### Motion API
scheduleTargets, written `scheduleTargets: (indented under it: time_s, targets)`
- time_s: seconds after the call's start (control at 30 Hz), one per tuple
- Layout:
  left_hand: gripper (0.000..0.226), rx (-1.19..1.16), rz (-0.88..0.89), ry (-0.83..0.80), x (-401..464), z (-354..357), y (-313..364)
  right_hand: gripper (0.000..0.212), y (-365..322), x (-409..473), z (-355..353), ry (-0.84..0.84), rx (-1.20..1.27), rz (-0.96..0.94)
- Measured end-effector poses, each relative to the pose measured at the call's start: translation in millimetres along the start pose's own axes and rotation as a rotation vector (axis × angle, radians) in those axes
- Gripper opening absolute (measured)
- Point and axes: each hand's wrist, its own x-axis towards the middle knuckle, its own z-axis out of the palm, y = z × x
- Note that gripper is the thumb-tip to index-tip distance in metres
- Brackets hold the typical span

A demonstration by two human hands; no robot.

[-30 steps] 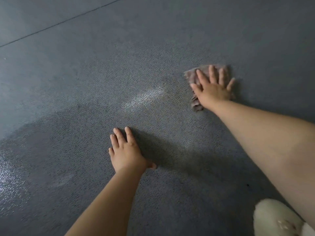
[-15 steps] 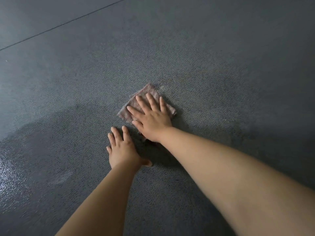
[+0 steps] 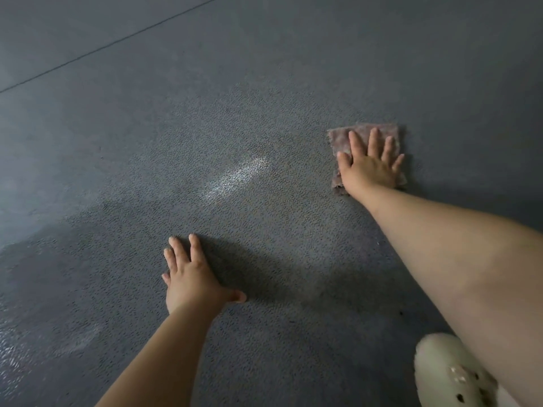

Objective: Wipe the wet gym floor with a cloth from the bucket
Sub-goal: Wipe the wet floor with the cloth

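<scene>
Floor: gray speckled gym floor (image 3: 264, 98) all around me; a thin dark line (image 3: 111, 42) runs across at 11 o'clock; a shiny wet streak (image 3: 235, 177) sits near the middle; more wet shine at 8 o'clock
Cloth: brownish cloth (image 3: 340, 136) lies flat on the floor at 2 o'clock
Right hand: my right hand (image 3: 367, 168) presses down on the cloth; fingers straight and spread
Left hand: my left hand (image 3: 191, 277) rests flat on the bare floor at 6 o'clock; fingers straight, a little apart; well apart from the cloth
Shoe: a pale shoe (image 3: 449, 374) with holes at 5 o'clock
</scene>
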Motion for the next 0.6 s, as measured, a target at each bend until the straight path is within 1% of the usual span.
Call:
scheduleTargets:
  time_s: [0.07, 0.13, 0.27, 0.4, 0.43, 0.5, 0.6]
  targets:
    - [0.146, 0.002, -0.008, -0.007, 0, 0, 1, 0.057, -23, -10, 2, -0.014, 0.044, 0.032]
    - [0.146, 0.003, -0.007, -0.009, -2, 0, 3, 0.057, -52, -29, 12, -0.012, 0.034, -0.046]
    - [0.144, 0.001, -0.008, -0.016, -3, -4, 6, 0.055, -112, -82, 34, -0.034, -0.061, -0.443]
    - [0.145, -0.038, 0.000, -0.026, -2, -4, 3, 0.051, -172, -124, 40, -0.218, -0.175, -0.918]
    - [0.145, -0.063, 0.003, -0.023, -2, -3, 2, 0.049, -183, -129, 40, -0.264, -0.204, -1.007]
    - [0.144, -0.081, 0.012, -0.018, -2, -3, 0, 0.048, -191, -129, 41, -0.285, -0.208, -1.067]
    - [0.144, -0.044, 0.017, -0.020, -2, -3, -1, 0.050, -175, -113, 43, -0.162, -0.200, -1.036]
